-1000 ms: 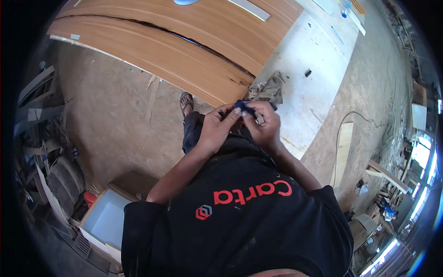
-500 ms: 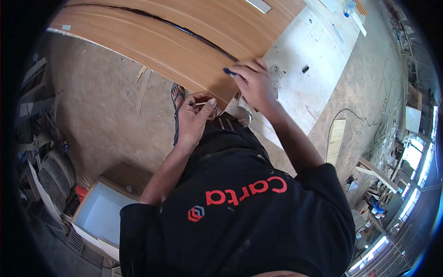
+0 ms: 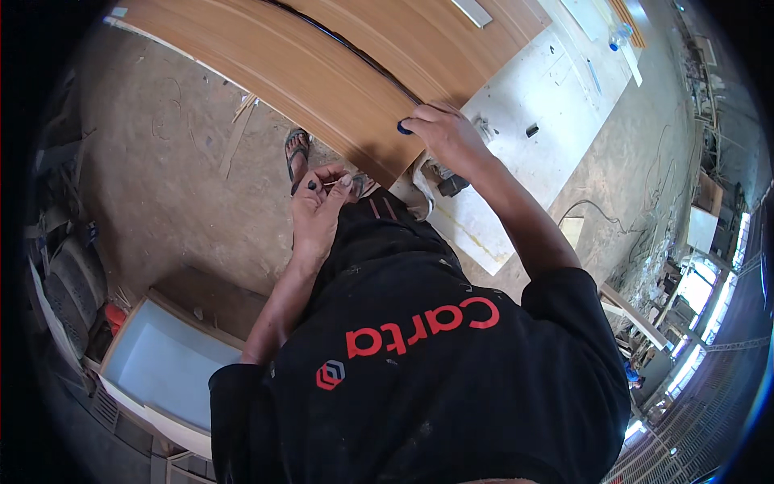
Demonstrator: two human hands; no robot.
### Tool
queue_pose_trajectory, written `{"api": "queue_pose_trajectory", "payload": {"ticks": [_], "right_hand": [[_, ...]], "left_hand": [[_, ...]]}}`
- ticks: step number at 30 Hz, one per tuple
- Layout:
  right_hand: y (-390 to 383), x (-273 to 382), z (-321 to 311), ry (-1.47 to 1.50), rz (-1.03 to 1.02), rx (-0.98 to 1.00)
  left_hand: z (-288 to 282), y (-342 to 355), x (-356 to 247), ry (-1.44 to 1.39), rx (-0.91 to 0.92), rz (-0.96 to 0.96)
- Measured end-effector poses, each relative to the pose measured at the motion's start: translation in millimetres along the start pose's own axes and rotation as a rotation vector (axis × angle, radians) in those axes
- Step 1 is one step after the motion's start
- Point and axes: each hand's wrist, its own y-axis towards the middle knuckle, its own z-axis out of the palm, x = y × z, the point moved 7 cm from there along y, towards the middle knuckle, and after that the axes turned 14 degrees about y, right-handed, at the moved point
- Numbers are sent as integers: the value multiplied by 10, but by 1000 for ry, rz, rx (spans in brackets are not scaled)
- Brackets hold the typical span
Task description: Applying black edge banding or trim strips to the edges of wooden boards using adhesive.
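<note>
My right hand (image 3: 448,142) is closed on a small dark-blue cloth or pad (image 3: 404,126), over the wood-grain panel (image 3: 306,85), near the lower end of its long black strip (image 3: 347,44). My left hand (image 3: 318,211) is closed below the panel's edge, in front of my legs, on a thin light stick (image 3: 330,184), with a small black piece (image 3: 312,185) among its fingers. A crumpled pale cloth (image 3: 422,185) and a dark object (image 3: 451,185) lie by the panel's corner, partly behind my right arm.
A white board (image 3: 556,109) lies right of the panel, with a plastic bottle (image 3: 619,38) and small scraps on it. A pale drawer box (image 3: 161,359) stands at lower left beside piled scrap (image 3: 68,290). A cable (image 3: 605,216) and loose offcuts lie on the concrete floor (image 3: 177,177).
My hands have parted: my right hand moved up onto the panel with the blue cloth, and my left moved left with the stick. The view has shifted slightly.
</note>
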Motion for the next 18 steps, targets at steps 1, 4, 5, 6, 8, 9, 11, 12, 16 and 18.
{"api": "queue_pose_trajectory", "payload": {"ticks": [1,4,5,6,8,9,11,12,16,18], "right_hand": [[-35,4,-15,13,14,-4],[-128,9,-36,36,41,-13],[-153,5,-34,28,44,-13],[-176,0,-30,21,48,-13],[-213,-8,-28,6,56,-14],[-218,1,-33,2,58,-8],[-267,55,-63,-4,45,-4],[-275,28,-50,-14,84,67],[-308,99,-238,141,205,92],[-3,30,-372,482,394,-88]], "left_hand": [[-7,4,-10,1,-1,5],[-41,13,-39,2,-2,17],[-78,21,-49,11,-20,22],[-117,30,-56,19,-38,27],[-183,51,-71,37,-74,36],[-195,42,-79,35,-77,42],[-224,-23,-68,21,-85,14],[-264,-11,-100,14,-102,19],[-348,-45,-69,5,-92,-11],[-393,37,-58,-12,-91,3]]}}
